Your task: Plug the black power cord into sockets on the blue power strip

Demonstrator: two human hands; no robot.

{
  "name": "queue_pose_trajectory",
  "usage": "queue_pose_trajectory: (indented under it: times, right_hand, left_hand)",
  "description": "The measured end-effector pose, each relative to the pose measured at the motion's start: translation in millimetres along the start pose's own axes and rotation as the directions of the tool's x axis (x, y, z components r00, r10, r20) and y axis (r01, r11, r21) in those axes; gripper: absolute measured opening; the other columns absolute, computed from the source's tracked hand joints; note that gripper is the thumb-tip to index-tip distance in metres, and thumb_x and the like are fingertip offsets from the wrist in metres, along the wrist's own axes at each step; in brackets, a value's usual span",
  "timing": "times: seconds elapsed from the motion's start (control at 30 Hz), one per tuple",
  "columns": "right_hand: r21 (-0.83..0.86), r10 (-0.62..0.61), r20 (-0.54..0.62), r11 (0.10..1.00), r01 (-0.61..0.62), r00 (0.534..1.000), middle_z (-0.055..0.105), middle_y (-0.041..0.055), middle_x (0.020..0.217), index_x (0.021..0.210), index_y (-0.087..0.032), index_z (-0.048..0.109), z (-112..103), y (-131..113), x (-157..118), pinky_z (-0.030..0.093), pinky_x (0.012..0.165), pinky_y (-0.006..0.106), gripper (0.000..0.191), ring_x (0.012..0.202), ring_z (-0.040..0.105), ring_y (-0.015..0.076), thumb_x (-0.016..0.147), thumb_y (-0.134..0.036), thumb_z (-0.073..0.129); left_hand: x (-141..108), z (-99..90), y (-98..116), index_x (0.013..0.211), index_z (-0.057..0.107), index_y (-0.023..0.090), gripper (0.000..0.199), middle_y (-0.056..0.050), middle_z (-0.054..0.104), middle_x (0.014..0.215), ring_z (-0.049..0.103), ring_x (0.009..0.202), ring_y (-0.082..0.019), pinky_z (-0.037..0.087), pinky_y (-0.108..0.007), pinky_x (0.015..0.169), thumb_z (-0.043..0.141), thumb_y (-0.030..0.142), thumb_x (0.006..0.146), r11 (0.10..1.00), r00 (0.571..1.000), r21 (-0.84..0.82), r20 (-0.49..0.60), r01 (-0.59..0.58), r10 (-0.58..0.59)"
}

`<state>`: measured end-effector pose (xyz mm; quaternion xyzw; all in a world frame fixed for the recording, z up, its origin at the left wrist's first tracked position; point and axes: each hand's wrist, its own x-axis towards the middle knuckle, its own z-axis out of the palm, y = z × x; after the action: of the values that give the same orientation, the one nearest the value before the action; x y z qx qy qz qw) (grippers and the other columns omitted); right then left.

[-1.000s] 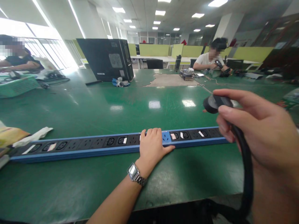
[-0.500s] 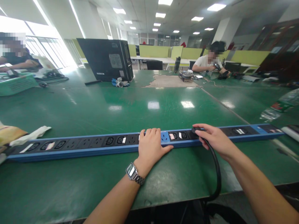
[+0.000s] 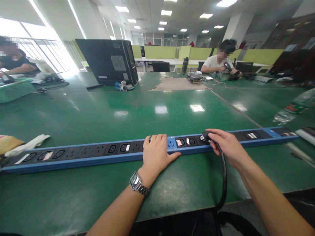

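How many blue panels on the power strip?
2 visible on the power strip: one blue panel just right of the left hand, the other blue panel near the strip's right end. Another could be hidden under the left hand.

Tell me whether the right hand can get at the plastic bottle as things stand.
Not freely, I'd judge: the right hand holds the black plug, so it is occupied. Otherwise the way looks open: the plastic bottle lies on the table past the power strip, with nothing tall between.

Open-plan office with ceiling light panels, low green partitions (image 3: 161,52).
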<state>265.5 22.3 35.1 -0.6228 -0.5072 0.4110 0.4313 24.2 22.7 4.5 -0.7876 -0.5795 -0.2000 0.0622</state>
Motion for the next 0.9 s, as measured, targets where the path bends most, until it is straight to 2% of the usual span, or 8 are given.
queue_pose_trajectory:
  times: [0.1, 0.2, 0.33, 0.47, 0.53, 0.63, 0.7, 0.9]
  right_hand:
    - [-0.211, -0.09, 0.018, 0.973, 0.091, 0.996, 0.052, -0.0045, 0.049, 0.12, -0.013, 0.062, -7.1, 2.2, 1.2, 0.035, 0.042, 0.024, 0.054, 0.042, 0.046, 0.0115, 0.077, -0.046, 0.06]
    - [-0.454, -0.183, 0.042, 0.872, 0.182, 0.982, 0.055, -0.0023, 0.049, 0.113, -0.016, 0.068, -9.7, -0.9, 1.2, 0.037, 0.048, 0.027, 0.047, 0.046, 0.051, 0.0144, 0.079, -0.045, 0.056]
    - [-0.638, -0.257, 0.036, 0.738, 0.22, 0.966, 0.062, 0.0002, 0.055, 0.105, -0.02, 0.073, -9.0, -7.1, 4.6, 0.038, 0.052, 0.028, 0.041, 0.052, 0.057, 0.0167, 0.078, -0.045, 0.054]
    - [-0.711, -0.308, -0.003, 0.67, 0.214, 0.952, 0.063, 0.0004, 0.056, 0.101, -0.021, 0.073, -11.8, -6.3, 7.4, 0.037, 0.053, 0.028, 0.038, 0.052, 0.057, 0.0171, 0.077, -0.044, 0.054]
    - [-0.698, -0.304, -0.001, 0.682, 0.217, 0.953, 0.061, 0.0001, 0.054, 0.101, -0.02, 0.072, -14.1, -4.5, 7.7, 0.036, 0.052, 0.028, 0.039, 0.05, 0.056, 0.0169, 0.077, -0.045, 0.054]
    - [-0.628, -0.261, 0.077, 0.737, 0.25, 0.962, 0.059, -0.0013, 0.05, 0.107, -0.019, 0.07, -15.1, -4.0, 7.9, 0.034, 0.049, 0.027, 0.042, 0.046, 0.053, 0.0158, 0.08, -0.046, 0.052]
    - [-0.622, -0.26, 0.101, 0.737, 0.264, 0.96, 0.059, -0.0019, 0.051, 0.106, -0.02, 0.07, -13.9, -5.7, 8.6, 0.034, 0.048, 0.027, 0.041, 0.045, 0.053, 0.0153, 0.08, -0.046, 0.051]
    - [-0.763, -0.355, 0.09, 0.576, 0.294, 0.93, 0.06, -0.0014, 0.054, 0.095, -0.023, 0.072, -8.0, -7.0, 12.7, 0.032, 0.05, 0.027, 0.032, 0.048, 0.053, 0.015, 0.078, -0.041, 0.052]
  left_hand:
    - [-0.3, 0.8, -0.5, 0.114, 0.057, 0.017, 0.065, -0.013, 0.066, 0.113, 0.056, 0.109, -0.033, 0.034, -0.049, 0.101, 0.067, 0.066, 0.072, 1.0, 1.0, -0.003, -0.003, -0.006, 0.006]
    - [-0.2, 0.8, -0.8, 0.114, 0.057, 0.017, 0.065, -0.013, 0.066, 0.114, 0.056, 0.109, -0.033, 0.034, -0.049, 0.101, 0.068, 0.065, 0.071, 1.0, 1.0, -0.005, -0.007, -0.005, 0.005]
    - [-0.1, -0.3, -1.0, 0.114, 0.058, 0.019, 0.065, -0.012, 0.066, 0.114, 0.056, 0.109, -0.032, 0.035, -0.048, 0.101, 0.069, 0.066, 0.07, 1.0, 1.0, -0.003, -0.004, 0.002, -0.002]
    - [-0.2, -1.3, -0.9, 0.113, 0.058, 0.017, 0.066, -0.013, 0.066, 0.113, 0.056, 0.109, -0.033, 0.035, -0.049, 0.101, 0.069, 0.066, 0.07, 1.0, 1.0, -0.011, 0.009, 0.005, -0.005]
    - [-0.1, -1.0, -0.8, 0.114, 0.058, 0.016, 0.067, -0.014, 0.066, 0.112, 0.056, 0.109, -0.033, 0.034, -0.05, 0.101, 0.069, 0.066, 0.07, 1.0, 1.0, -0.02, 0.009, 0.0, 0.0]
    - [0.1, -0.2, -0.9, 0.114, 0.058, 0.017, 0.066, -0.013, 0.065, 0.114, 0.056, 0.11, -0.033, 0.034, -0.05, 0.101, 0.069, 0.066, 0.07, 1.0, 1.0, -0.024, 0.005, -0.003, 0.003]
    - [0.0, 0.4, -1.1, 0.114, 0.058, 0.019, 0.065, -0.013, 0.065, 0.115, 0.056, 0.11, -0.033, 0.034, -0.049, 0.101, 0.068, 0.066, 0.071, 1.0, 1.0, -0.02, 0.002, -0.001, 0.001]
    - [-0.6, 1.3, -1.7, 0.115, 0.057, 0.018, 0.066, -0.013, 0.065, 0.115, 0.056, 0.109, -0.033, 0.034, -0.049, 0.101, 0.068, 0.066, 0.071, 1.0, 1.0, -0.012, -0.009, -0.013, 0.013]
